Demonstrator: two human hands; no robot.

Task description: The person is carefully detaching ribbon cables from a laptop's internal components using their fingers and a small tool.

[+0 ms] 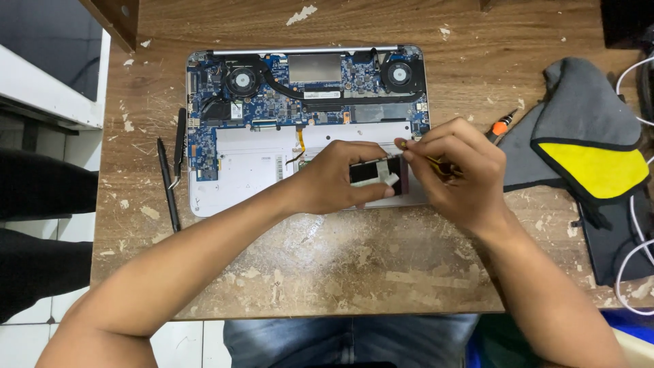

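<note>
An opened laptop point(231, 170) lies bottom-up on the wooden table, its blue circuit board point(272, 95) and two black fans exposed. My left hand point(334, 178) grips a flat black drive point(375, 172) with a white label over the laptop's lower right part, lifting one edge. My right hand point(460, 170) is closed around a screwdriver point(501, 127) with an orange collar; its tip meets the drive's right end. The drive's mounting is hidden by my fingers.
Black tweezers point(179, 146) and a thin black pry tool point(167, 185) lie left of the laptop. A grey and yellow cloth pouch point(586, 136) sits at the right, with white cables point(637, 225) beside it. The table point(340, 272) surface is worn and flaking.
</note>
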